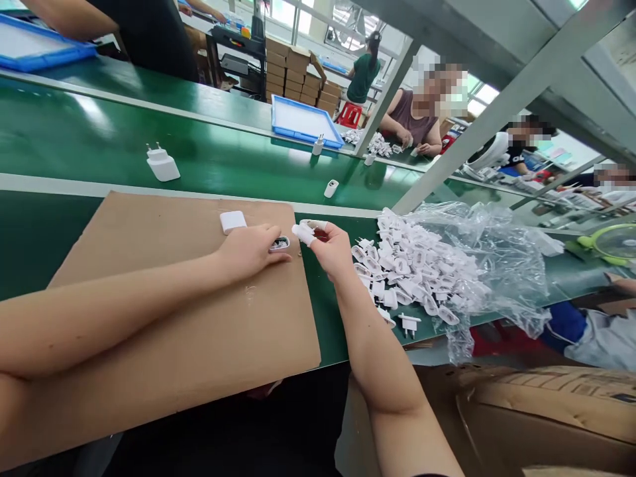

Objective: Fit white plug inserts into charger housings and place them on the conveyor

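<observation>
My left hand [248,252] rests on a cardboard sheet [163,291], its fingers closed round a white charger housing [281,244] whose open end faces right and shows parts inside. Just behind that hand lies another white charger housing [232,221]. Across a small gap to the right, my right hand [332,250] has white covers on its fingertips. Its thumb and finger are bent together in a pinch; whatever is between them blends with the white covers. Beside this hand spreads a heap of white plug end pieces [412,265], and one plug piece [409,323] lies at the near edge.
Crumpled clear plastic [517,258] lies behind the heap. On the green belt [223,156] sit a white charger [162,163] and several smaller ones. A slanted metal post [442,165] rises at right. Cardboard boxes [546,411] stand below right. Co-workers sit across the line.
</observation>
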Action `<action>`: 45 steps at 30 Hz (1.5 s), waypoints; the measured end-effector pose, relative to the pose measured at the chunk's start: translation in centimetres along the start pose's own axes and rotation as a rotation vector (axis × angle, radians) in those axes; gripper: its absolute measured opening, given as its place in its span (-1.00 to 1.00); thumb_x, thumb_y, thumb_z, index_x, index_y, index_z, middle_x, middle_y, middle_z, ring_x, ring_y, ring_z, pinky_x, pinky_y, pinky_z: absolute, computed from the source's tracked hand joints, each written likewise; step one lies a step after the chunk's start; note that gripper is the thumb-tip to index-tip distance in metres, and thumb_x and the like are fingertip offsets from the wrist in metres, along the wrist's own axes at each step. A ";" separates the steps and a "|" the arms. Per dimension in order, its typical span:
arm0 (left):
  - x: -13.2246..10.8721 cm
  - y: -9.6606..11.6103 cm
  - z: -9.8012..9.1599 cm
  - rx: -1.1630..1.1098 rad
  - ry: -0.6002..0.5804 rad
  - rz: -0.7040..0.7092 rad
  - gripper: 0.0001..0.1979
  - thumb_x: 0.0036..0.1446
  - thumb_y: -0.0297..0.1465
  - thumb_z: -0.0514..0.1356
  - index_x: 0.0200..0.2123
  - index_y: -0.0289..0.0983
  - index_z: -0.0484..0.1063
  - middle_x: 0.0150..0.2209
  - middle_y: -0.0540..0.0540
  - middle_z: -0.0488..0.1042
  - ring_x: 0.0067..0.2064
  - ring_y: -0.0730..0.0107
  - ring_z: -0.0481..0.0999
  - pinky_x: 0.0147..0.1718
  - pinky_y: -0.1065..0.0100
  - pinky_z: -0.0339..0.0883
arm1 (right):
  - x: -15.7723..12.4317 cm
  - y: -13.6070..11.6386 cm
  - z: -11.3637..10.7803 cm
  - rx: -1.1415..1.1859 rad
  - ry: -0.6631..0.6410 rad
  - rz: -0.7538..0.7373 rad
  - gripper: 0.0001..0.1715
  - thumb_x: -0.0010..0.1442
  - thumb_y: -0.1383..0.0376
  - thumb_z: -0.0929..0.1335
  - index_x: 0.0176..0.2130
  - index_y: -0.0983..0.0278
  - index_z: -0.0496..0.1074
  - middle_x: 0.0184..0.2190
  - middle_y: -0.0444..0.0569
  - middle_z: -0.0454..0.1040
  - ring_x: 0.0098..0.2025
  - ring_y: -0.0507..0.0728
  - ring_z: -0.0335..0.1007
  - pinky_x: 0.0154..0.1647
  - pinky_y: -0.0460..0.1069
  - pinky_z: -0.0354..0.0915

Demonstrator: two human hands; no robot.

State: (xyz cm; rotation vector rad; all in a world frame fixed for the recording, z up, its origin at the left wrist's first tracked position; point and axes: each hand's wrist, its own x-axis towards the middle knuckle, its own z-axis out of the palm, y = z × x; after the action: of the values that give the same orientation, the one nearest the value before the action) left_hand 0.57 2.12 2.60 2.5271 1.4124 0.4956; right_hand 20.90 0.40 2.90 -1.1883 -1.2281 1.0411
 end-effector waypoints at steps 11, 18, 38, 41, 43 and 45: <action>-0.6 -2.0 1.4 -0.654 0.023 -0.076 -0.58 0.05 -0.01 0.35 -0.26 -0.24 0.50 -0.34 -0.03 0.50 -0.38 0.33 0.42 -0.42 0.33 0.28 | -1.5 -0.1 2.6 -0.783 -0.182 -0.444 -0.57 0.26 0.41 0.29 0.05 0.09 0.53 -0.13 -0.11 0.57 -0.03 0.17 0.43 0.25 0.11 0.19; -1.0 -1.9 1.7 -0.601 0.065 -0.059 -0.64 0.08 -0.05 0.32 -0.28 -0.23 0.51 -0.33 -0.06 0.51 -0.37 0.30 0.44 -0.40 0.31 0.29 | -1.2 -0.9 3.0 -0.982 -0.185 -0.439 -0.49 0.11 0.53 0.26 -0.08 0.07 0.52 -0.18 -0.14 0.57 -0.02 0.18 0.43 0.44 0.23 -0.13; -1.0 -1.8 1.4 -0.601 0.062 -0.064 -0.61 0.08 -0.07 0.30 -0.12 -0.19 0.58 -0.29 -0.07 0.57 -0.30 0.23 0.49 -0.31 0.29 0.32 | -1.8 -1.2 3.0 -1.009 -0.143 -0.435 -0.46 0.13 0.52 0.26 -0.05 0.01 0.52 -0.19 -0.16 0.54 0.07 0.21 0.37 0.49 0.29 -0.44; -1.0 -1.7 1.3 -0.596 0.075 -0.078 -0.60 0.08 -0.06 0.30 -0.11 -0.19 0.58 -0.30 -0.06 0.56 -0.32 0.26 0.48 -0.33 0.30 0.30 | -1.7 -1.5 3.2 -1.052 -0.142 -0.459 -0.47 0.10 0.54 0.25 -0.09 0.04 0.52 -0.18 -0.14 0.55 0.04 0.22 0.39 0.50 0.29 -0.42; -1.0 -1.8 1.4 -0.569 0.084 -0.068 -0.61 0.10 -0.06 0.30 -0.11 -0.19 0.58 -0.30 -0.05 0.56 -0.33 0.27 0.48 -0.35 0.31 0.29 | -1.6 -1.5 3.2 -1.069 -0.149 -0.466 -0.48 0.10 0.54 0.25 -0.10 0.05 0.51 -0.19 -0.14 0.56 0.02 0.21 0.41 0.50 0.29 -0.36; -1.1 -1.7 1.6 -0.495 0.103 -0.021 -0.63 0.15 -0.07 0.27 -0.11 -0.19 0.56 -0.30 -0.05 0.55 -0.31 0.26 0.49 -0.34 0.32 0.27 | -1.5 -1.4 3.1 -1.045 -0.163 -0.437 -0.51 0.11 0.53 0.25 -0.10 0.07 0.51 -0.18 -0.15 0.56 0.01 0.20 0.43 0.50 0.27 -0.27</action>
State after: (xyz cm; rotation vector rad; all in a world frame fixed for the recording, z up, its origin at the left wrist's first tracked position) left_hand -0.72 2.04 0.33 2.1119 1.1661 0.8617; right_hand 17.65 -0.94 4.03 -1.4831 -2.1584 0.1073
